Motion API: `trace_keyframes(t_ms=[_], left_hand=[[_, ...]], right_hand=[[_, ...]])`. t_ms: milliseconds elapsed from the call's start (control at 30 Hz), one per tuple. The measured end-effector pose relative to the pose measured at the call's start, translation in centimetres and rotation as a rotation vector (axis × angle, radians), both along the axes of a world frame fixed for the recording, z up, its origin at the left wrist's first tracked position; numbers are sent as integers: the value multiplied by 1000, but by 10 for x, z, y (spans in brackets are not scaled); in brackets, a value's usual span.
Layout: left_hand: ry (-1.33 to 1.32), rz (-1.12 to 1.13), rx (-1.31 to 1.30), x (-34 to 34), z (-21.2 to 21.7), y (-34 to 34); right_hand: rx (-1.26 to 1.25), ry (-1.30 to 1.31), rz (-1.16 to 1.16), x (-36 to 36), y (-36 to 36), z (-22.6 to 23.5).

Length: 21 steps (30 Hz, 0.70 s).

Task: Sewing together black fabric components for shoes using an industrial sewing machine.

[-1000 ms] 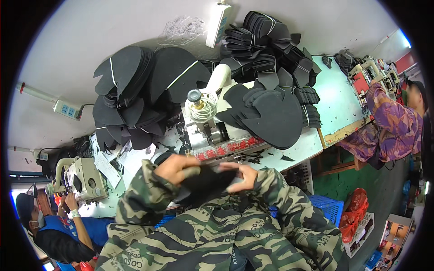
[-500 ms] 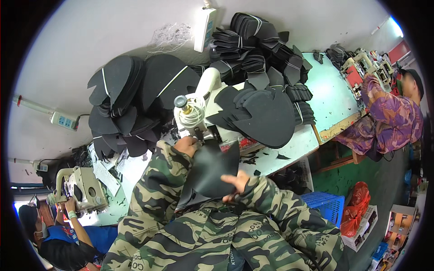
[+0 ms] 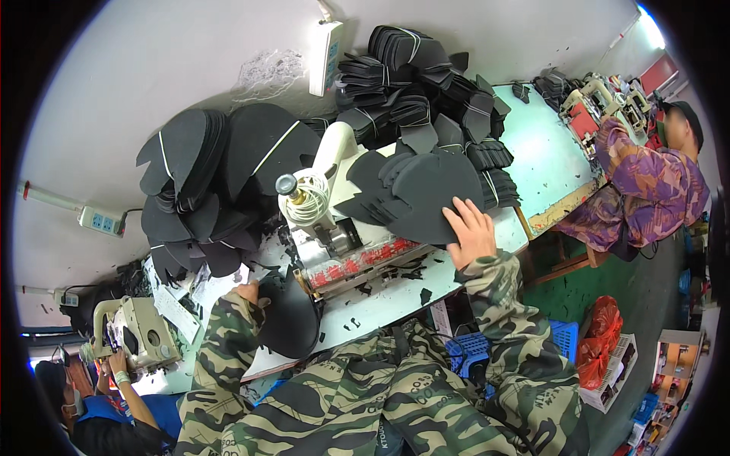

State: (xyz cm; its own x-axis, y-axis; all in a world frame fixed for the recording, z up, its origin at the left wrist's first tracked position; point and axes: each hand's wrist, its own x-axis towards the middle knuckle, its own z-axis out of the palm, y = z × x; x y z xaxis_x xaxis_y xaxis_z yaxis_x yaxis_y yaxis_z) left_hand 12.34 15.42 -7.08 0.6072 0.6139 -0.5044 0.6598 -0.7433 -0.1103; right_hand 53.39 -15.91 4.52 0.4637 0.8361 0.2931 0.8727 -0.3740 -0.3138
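My left hand (image 3: 249, 293) is at the upper left edge of a curved black sheet piece (image 3: 290, 323), its fingers closed at the edge and partly hidden. That piece lies left of the sewing machine (image 3: 327, 243), over the table's front edge. My right hand (image 3: 473, 232) rests with outstretched fingers on the right edge of a fanned pile of black cut pieces (image 3: 433, 190), its thumb low by the pile's rim. The pile sits on the machine's bed, right of its pale arm and a coil of white cord (image 3: 308, 199).
Banded black stacks (image 3: 190, 156) stand left of the machine, with more stacks (image 3: 411, 61) behind. Black scraps (image 3: 411, 270) litter the white table. A blue crate (image 3: 563, 338) and red bags (image 3: 601, 327) stand at right. Co-workers sit left (image 3: 106, 410) and right (image 3: 654, 190).
My left hand has moved left and down with the black sheet piece, away from the machine's head. My right hand has let go of it and moved up and right onto the pile.
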Motion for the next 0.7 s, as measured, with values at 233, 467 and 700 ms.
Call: trace_keyframes(t_ms=[233, 467, 700], left_hand=[[-311, -208, -393, 55, 126, -54], [-764, 235, -859, 127, 152, -96], [-619, 126, -308, 143, 89, -70]], right_hand=[[32, 827, 370, -82, 18, 27], [-60, 1751, 267, -117, 39, -51], [-95, 1487, 77, -109, 66, -38]])
